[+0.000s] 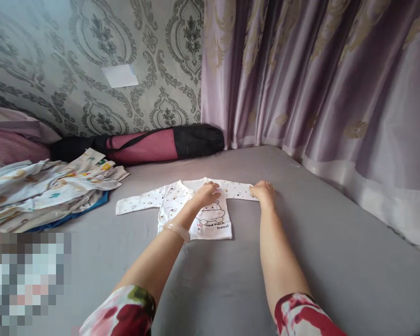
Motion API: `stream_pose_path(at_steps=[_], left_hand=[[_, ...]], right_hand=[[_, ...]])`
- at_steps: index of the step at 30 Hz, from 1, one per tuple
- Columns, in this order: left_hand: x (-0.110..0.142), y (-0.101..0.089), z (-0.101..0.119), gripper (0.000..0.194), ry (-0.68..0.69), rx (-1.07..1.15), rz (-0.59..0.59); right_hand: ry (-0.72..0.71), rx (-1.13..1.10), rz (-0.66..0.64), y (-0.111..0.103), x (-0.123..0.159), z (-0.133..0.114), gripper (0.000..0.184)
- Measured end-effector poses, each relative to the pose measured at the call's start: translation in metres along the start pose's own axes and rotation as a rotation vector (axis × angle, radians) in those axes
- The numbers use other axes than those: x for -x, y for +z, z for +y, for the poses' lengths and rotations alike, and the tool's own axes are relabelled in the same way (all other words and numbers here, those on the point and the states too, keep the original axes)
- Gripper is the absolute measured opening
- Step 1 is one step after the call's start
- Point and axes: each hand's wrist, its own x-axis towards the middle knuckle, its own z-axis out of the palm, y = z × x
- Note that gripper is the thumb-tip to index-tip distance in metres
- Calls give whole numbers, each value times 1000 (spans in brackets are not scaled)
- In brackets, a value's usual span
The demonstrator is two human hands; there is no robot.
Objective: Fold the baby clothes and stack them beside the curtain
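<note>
A small white baby shirt [173, 200] with a dotted print and a cartoon car on its front lies flat on the grey sheet, both sleeves stretched out sideways. My left hand [207, 194] is over the upper chest of the shirt, its fingers apart and holding nothing; a pale bangle [177, 230] circles that wrist. At the end of the right-hand sleeve, my right hand [264, 192] has its fingers closed on the cuff. My left forearm hides part of the shirt's lower front.
To the left lies a heap of printed baby clothes [49, 191]. A long pink and black bag [143, 145] rests along the patterned wall. Purple curtains [301, 84] hang at the back right of the grey bed sheet [217, 284]. The lower left corner is blurred out.
</note>
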Motion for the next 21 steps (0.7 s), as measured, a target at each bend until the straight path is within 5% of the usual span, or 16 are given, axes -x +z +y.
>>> stream_pose_path(at_steps=[6,10,15,21], left_hand=[[-18,4,0,54,-138,-56,-87],[-23,1,-2,65,-181,-80,-191],[-28,-3,-9,79,-204,-54,-276],[-33,-9,-9,87,-209,5,-338]], right_hand=[[-84,-358,-43,-6,-4,-2,10],[-49,-790,-163,-12,5,-11,10],[10,-1075,-267,-20,15,-23,6],[-15,-1289,-465,-2,18,-45,4]])
